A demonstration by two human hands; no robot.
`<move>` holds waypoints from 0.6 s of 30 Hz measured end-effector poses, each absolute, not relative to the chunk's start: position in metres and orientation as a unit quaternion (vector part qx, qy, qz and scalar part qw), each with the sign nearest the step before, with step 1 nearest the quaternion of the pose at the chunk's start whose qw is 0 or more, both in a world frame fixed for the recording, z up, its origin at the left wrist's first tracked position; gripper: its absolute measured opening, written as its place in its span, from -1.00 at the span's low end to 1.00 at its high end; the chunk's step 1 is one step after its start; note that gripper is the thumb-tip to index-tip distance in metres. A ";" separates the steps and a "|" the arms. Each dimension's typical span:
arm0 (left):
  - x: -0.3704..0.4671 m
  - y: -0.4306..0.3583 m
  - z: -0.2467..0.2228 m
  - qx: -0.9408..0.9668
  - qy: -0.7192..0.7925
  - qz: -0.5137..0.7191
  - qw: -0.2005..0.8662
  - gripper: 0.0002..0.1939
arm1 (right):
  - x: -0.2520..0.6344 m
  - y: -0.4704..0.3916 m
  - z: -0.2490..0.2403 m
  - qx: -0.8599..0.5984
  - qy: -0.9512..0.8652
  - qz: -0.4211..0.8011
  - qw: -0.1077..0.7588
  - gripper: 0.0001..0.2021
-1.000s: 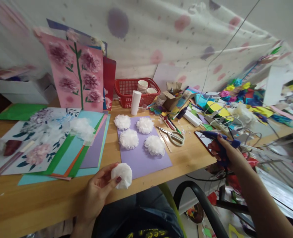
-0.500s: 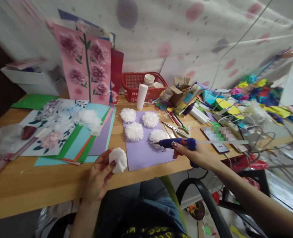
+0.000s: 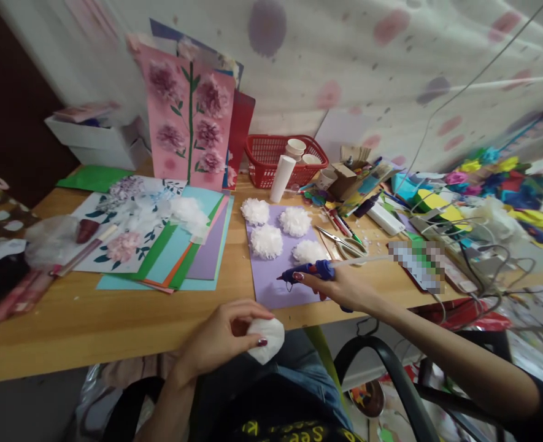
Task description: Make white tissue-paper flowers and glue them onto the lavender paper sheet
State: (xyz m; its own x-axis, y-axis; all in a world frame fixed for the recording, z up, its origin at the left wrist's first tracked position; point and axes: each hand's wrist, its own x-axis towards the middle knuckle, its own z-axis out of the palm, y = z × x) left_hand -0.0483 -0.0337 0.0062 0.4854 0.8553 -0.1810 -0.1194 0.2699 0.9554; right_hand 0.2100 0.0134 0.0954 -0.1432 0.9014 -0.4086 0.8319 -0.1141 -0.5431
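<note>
Just in front of the table edge, my left hand (image 3: 227, 336) pinches a round white tissue-paper piece (image 3: 271, 339) between thumb and fingers. My right hand (image 3: 331, 285) is wrapped round a blue hot glue gun (image 3: 310, 270), its nozzle pointing left and a clear glue stick (image 3: 363, 260) sticking out behind. Under the gun lies a purple sheet of paper (image 3: 271, 285). Several fluffy white paper flowers (image 3: 266, 241) sit on its upper part, the nearest one partly behind the gun. The nozzle is apart from the white piece.
Scissors (image 3: 340, 241) and pens lie right of the sheet. Behind stand a white roll (image 3: 282, 178) and a red basket (image 3: 264, 172) with cups. Coloured papers (image 3: 207, 264) are stacked left; a phone (image 3: 413, 265) and tangled cables (image 3: 478, 264) lie right. A pink flower panel (image 3: 161, 159) stands at the back.
My left hand has moved right and toward my body with the white piece. The glue gun has shifted slightly down and left. The view has turned a little to the left.
</note>
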 end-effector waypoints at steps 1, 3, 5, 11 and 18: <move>-0.048 -0.034 0.007 0.542 0.374 0.318 0.682 -0.70 | 0.210 0.014 0.095 -0.650 -0.668 0.359 0.049 -0.45; -0.048 -0.033 0.007 0.585 0.391 0.289 0.649 -0.67 | 0.209 0.015 0.094 -0.642 -0.679 0.352 0.053 -0.49; -0.047 -0.033 0.007 0.591 0.415 0.265 0.638 -0.65 | 0.209 0.015 0.095 -0.633 -0.689 0.347 0.058 -0.51; -0.045 -0.034 0.007 0.568 0.428 0.248 0.658 -0.62 | 0.206 0.016 0.097 -0.627 -0.705 0.326 0.056 -0.52; -0.044 -0.034 0.006 0.556 0.430 0.251 0.666 -0.62 | 0.209 0.016 0.096 -0.643 -0.698 0.313 0.044 -0.51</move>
